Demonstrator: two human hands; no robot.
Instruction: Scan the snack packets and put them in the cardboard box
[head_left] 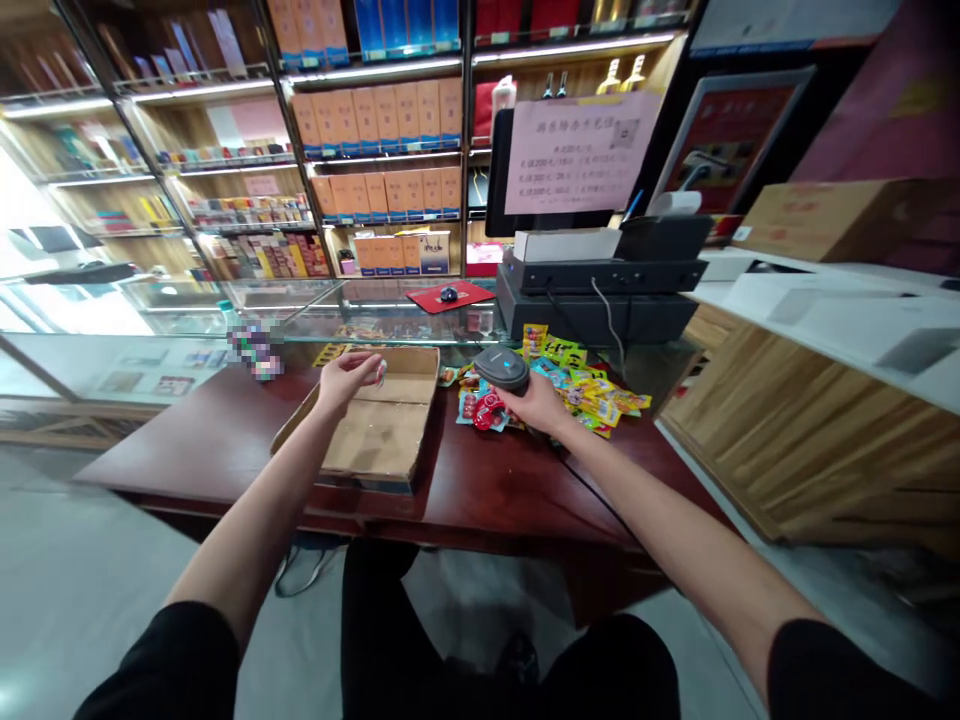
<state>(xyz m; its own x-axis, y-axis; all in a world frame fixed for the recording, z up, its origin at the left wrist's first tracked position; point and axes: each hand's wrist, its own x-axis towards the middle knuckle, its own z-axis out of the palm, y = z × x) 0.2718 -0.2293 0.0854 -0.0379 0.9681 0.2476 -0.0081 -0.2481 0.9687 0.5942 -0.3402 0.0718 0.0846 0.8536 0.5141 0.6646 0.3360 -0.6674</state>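
My left hand (346,380) is closed in a pinch above the far left part of a shallow cardboard box (375,440). Between its fingertips is a small candy packet (382,373), pale with some red, too small to read. My right hand (541,403) grips a dark grey barcode scanner (501,369), its head pointing left and its cord trailing down over the table edge. Under and beside the scanner lies a pile of colourful snack packets (600,395), mostly yellow, green and blue. A red packet (489,410) lies at the pile's near left. The visible floor of the box is bare.
Both stand on a dark red wooden table (472,490). Behind it is a glass counter (315,305) with a mouse (448,294) on a red mat. A monitor with a pink notice (577,150) and a black cash drawer (600,315) stand behind the pile. A wooden cabinet (810,430) borders the right.
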